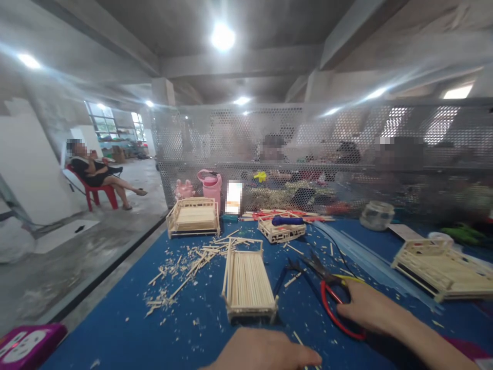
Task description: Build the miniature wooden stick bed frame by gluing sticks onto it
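Note:
Scissors with dark blades and red loop handles (327, 303) lie angled over the table, and my right hand (360, 303) is closed around their handle side. A yellow handle shows beside its fingers, next to dark jaws (295, 264) like those of pliers. At the bottom middle is my left hand (265, 349), seen from the back, one finger stretched to the right; its lower part is cut off. Just beyond it stands a miniature bed of thin wooden sticks (250, 280), apart from both hands. A thin stick lies by the left fingertip.
Stick scraps (192, 272) litter the blue tabletop (115, 329). Stick-built models stand at the back (194, 218) and right (447, 270). A blue-handled tool (287, 220) rests on a small stick frame. A glass jar (377, 215), perforated screen (231, 139) and purple power strip (33, 344) are around.

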A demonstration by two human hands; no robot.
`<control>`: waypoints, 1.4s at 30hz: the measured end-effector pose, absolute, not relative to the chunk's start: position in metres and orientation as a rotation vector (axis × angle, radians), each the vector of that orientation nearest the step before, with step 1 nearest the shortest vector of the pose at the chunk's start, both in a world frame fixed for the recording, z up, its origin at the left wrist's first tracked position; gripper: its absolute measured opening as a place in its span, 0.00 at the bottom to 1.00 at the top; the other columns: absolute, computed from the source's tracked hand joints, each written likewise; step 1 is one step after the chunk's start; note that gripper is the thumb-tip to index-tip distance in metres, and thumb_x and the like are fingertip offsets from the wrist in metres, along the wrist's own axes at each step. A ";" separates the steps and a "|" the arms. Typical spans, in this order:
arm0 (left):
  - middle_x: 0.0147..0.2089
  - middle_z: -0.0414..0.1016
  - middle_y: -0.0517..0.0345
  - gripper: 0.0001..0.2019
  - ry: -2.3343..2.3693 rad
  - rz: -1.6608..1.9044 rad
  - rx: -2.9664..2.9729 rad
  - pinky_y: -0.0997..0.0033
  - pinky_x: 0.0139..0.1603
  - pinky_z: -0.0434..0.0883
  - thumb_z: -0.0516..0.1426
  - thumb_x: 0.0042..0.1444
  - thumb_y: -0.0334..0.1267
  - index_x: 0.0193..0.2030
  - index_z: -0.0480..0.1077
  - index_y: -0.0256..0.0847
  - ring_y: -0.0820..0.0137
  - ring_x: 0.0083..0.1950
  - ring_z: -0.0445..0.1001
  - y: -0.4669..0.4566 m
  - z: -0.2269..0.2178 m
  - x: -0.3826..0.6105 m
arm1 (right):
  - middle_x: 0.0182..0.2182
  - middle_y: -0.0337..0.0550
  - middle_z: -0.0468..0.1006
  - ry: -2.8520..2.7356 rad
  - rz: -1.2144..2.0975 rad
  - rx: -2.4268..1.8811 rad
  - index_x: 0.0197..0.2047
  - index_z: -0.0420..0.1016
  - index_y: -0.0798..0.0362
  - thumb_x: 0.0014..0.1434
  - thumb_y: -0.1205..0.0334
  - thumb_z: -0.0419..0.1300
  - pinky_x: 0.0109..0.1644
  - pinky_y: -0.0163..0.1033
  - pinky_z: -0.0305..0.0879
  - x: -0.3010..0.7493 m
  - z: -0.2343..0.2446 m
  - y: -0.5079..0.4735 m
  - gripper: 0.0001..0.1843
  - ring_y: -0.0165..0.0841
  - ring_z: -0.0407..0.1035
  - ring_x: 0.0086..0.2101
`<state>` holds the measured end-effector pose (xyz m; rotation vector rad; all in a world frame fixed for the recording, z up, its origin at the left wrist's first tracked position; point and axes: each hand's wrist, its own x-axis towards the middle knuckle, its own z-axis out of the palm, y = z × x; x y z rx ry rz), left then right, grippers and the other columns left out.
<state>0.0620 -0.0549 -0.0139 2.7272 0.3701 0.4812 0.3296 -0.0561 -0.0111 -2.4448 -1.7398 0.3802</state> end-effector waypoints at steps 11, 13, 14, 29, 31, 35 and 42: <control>0.38 0.79 0.50 0.14 0.232 1.064 2.710 0.78 0.34 0.74 0.51 0.61 0.28 0.53 0.64 0.36 0.72 0.34 0.77 -0.077 0.009 0.044 | 0.24 0.34 0.80 -2.277 0.205 -1.150 0.36 0.75 0.47 0.63 0.57 0.52 0.26 0.28 0.69 0.256 0.033 -0.127 0.11 0.27 0.74 0.23; 0.39 0.79 0.50 0.14 0.225 1.070 2.718 0.77 0.35 0.74 0.50 0.61 0.27 0.54 0.64 0.35 0.71 0.35 0.77 -0.076 0.011 0.043 | 0.21 0.32 0.77 -2.299 0.142 -1.067 0.29 0.72 0.47 0.65 0.62 0.49 0.24 0.27 0.66 0.243 0.038 -0.128 0.16 0.25 0.71 0.21; 0.39 0.79 0.50 0.14 0.242 1.077 2.723 0.77 0.34 0.73 0.50 0.62 0.27 0.54 0.65 0.35 0.72 0.35 0.76 -0.076 0.013 0.042 | 0.20 0.32 0.77 -2.294 0.125 -1.069 0.27 0.71 0.48 0.65 0.63 0.48 0.24 0.27 0.66 0.239 0.040 -0.126 0.17 0.25 0.71 0.20; 0.25 0.72 0.64 0.17 1.227 1.498 1.874 0.76 0.29 0.70 0.63 0.47 0.37 0.46 0.76 0.39 0.77 0.25 0.69 0.015 0.004 -0.017 | 0.27 0.39 0.77 -1.960 -0.003 -1.211 0.32 0.71 0.48 0.62 0.61 0.51 0.30 0.33 0.67 0.241 0.018 -0.077 0.10 0.30 0.73 0.28; 0.26 0.77 0.62 0.11 1.254 1.388 1.904 0.73 0.32 0.73 0.64 0.45 0.37 0.38 0.78 0.41 0.74 0.27 0.73 0.014 -0.008 -0.017 | 0.30 0.41 0.76 -1.929 -0.071 -1.203 0.32 0.71 0.48 0.62 0.62 0.52 0.34 0.35 0.68 0.239 0.005 -0.075 0.09 0.32 0.73 0.32; 0.28 0.81 0.58 0.05 1.219 1.225 1.925 0.72 0.33 0.75 0.62 0.49 0.38 0.32 0.79 0.42 0.71 0.29 0.78 0.005 -0.015 -0.015 | 0.34 0.43 0.76 -1.927 -0.157 -1.229 0.35 0.71 0.48 0.63 0.61 0.52 0.38 0.38 0.68 0.236 -0.016 -0.074 0.08 0.34 0.73 0.36; 0.14 0.64 0.66 0.13 1.196 1.266 2.090 0.79 0.19 0.62 0.54 0.59 0.43 0.38 0.78 0.39 0.78 0.16 0.61 -0.005 -0.010 -0.014 | 0.31 0.40 0.78 -1.995 -0.349 -1.218 0.36 0.69 0.48 0.64 0.61 0.50 0.45 0.44 0.63 0.228 -0.022 -0.073 0.08 0.35 0.73 0.34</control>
